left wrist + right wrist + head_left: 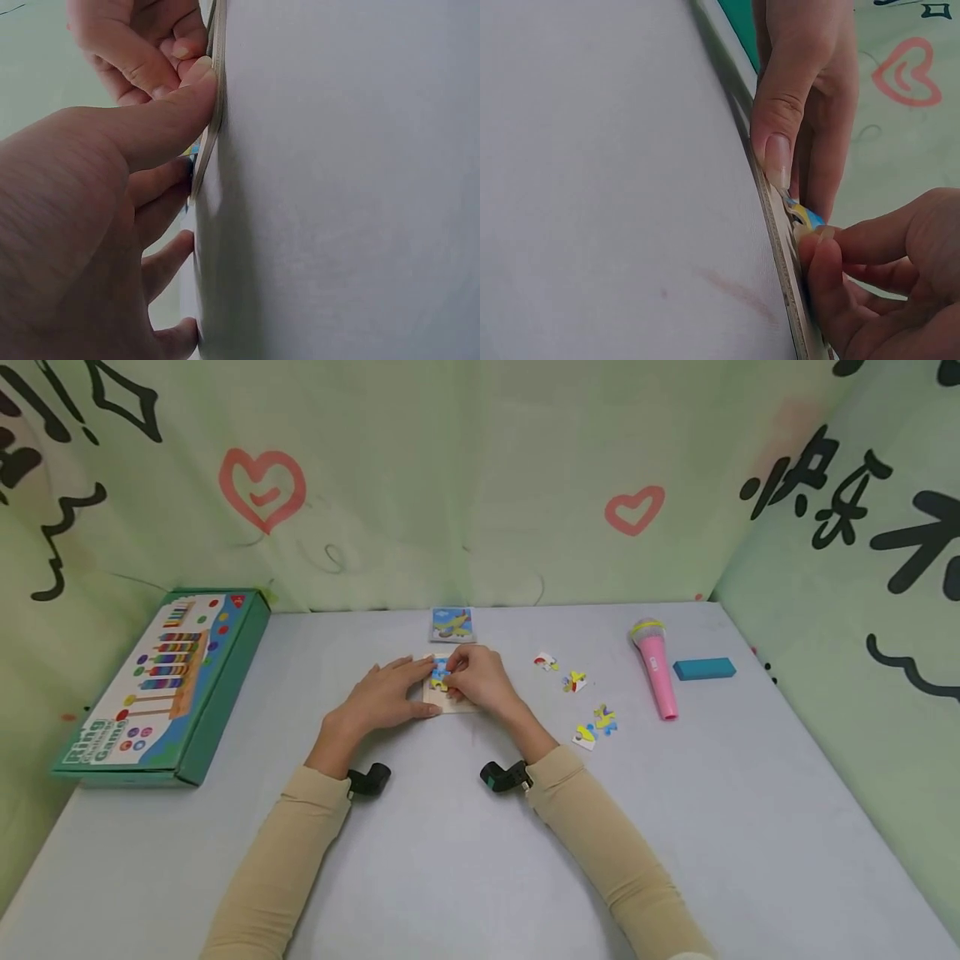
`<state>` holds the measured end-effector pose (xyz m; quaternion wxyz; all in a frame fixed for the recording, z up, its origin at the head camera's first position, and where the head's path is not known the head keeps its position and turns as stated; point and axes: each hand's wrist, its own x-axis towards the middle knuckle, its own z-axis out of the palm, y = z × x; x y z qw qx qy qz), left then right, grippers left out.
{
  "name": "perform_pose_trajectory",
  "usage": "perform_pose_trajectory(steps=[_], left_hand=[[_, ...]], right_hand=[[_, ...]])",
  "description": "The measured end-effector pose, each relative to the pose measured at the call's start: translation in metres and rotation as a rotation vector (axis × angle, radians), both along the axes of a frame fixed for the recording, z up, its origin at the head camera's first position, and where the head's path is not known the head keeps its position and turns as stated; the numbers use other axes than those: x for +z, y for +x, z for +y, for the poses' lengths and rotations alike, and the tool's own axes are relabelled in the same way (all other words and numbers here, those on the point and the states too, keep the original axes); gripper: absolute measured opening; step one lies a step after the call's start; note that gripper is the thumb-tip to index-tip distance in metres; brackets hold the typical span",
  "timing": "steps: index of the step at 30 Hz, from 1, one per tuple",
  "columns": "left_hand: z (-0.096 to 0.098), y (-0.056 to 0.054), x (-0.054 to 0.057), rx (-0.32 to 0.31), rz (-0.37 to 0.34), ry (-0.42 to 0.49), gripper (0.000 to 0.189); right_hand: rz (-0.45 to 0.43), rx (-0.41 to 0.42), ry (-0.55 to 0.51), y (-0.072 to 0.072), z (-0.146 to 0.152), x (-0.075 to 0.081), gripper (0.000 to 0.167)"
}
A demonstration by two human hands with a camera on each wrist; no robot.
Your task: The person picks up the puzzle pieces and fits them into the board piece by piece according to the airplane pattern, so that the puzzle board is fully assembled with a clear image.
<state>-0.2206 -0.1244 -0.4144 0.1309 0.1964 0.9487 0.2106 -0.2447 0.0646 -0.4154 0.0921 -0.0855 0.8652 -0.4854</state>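
A small wooden puzzle board lies flat on the table between both hands, with a few blue and yellow pieces in its upper left part. My left hand rests at the board's left side, thumb along its near edge and fingers spread out on the board and table. From the right, my right hand reaches over the board. In the right wrist view its thumb and fingertips pinch a blue and yellow puzzle piece close over the board, beside the left thumb. The pinching fingers partly hide the piece.
Several loose puzzle pieces lie to the right. Behind the board is a picture card. A pink microphone and a blue block are farther right. A large green game box stands at the left.
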Motion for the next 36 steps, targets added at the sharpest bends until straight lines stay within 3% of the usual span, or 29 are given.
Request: perform_pose_trajectory(steps=[10,18,24,36], left_hand=[[-0.001,0.000,0.001,0.011,0.017,0.009,0.079],[-0.001,0.002,0.001,0.015,0.006,0.013,0.079],[0.000,0.003,-0.001,-0.007,0.023,0.014,0.078],[0.000,0.004,0.000,-0.008,0.040,0.012,0.077]], right_hand=[[0.050,0.012,0.058,-0.007,-0.002,-0.001,0.006],[-0.011,0.037,0.032,-0.007,-0.002,0.002,0.006],[0.072,0.008,0.145,-0.003,-0.006,-0.003,0.006],[0.194,-0.026,0.257,0.002,-0.013,-0.005,0.006]])
